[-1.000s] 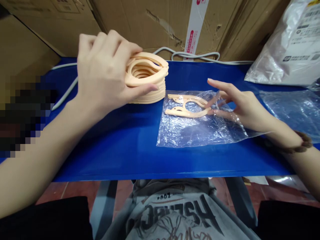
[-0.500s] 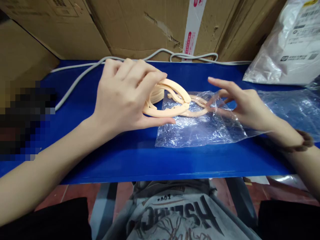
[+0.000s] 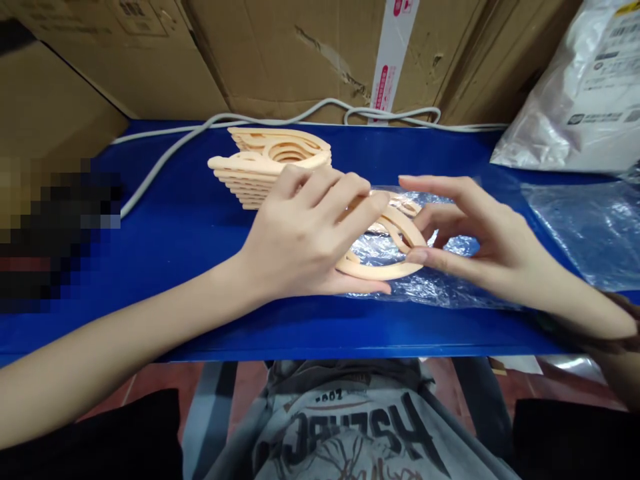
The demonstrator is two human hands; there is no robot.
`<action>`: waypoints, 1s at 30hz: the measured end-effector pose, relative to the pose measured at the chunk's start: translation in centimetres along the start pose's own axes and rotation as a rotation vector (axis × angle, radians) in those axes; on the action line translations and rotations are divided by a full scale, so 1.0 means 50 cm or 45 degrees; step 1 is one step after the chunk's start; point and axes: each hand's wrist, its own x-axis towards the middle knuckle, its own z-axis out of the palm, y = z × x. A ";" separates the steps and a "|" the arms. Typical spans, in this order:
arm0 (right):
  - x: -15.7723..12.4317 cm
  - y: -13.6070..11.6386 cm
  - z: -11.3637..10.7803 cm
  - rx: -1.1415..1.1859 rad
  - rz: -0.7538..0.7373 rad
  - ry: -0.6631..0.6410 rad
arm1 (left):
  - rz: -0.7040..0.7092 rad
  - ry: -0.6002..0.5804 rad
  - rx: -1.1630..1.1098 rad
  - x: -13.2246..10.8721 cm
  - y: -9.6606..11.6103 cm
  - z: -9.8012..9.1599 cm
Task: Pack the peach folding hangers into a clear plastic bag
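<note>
My left hand is closed around a cream plastic folding hanger, palm down, hiding its left part. The hanger is folded into a curved, pointed loop. At its right end, the thumb and bent fingers of my right hand pinch the tip, while the index finger stretches out above. Below both hands lies a clear plastic bag, and part of another cream hanger shows behind the held one. Just beyond my left hand stands a stack of similar cream hangers.
A white cable runs along the back of the blue tabletop. Cardboard boxes wall off the rear. A white labelled parcel bag stands back right, with more clear plastic before it. Something pixelated lies left.
My left hand has moved right and nearer with the hanger, uncovering the stack. My right hand has come to the hanger's right end and now grips it.
</note>
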 end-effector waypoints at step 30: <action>-0.004 0.015 -0.029 -0.565 -0.232 -0.084 | 0.141 0.090 0.026 -0.012 -0.011 0.013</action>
